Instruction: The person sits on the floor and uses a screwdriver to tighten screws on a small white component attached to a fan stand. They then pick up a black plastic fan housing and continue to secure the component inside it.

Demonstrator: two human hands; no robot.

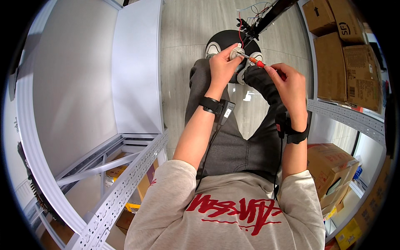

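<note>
My left hand (223,66) grips a small round pale part (236,52) with a red wire (242,35) running up from it. My right hand (287,83) is closed on the handle of a red and orange screwdriver (256,61), whose shaft points at the round part. Behind the part are a round black base (227,36) between my shoes and a black pole (268,21) with loose thin wires near black fittings (246,29). Black straps with small boxes and cables sit on both my wrists.
A white metal shelf unit (137,62) stands at my left, with a perforated beam (108,204) toward the near side. At my right, cardboard boxes (329,66) sit on metal shelving (346,116), with another box (329,166) lower down. A pale streaked floor (183,25) lies between them.
</note>
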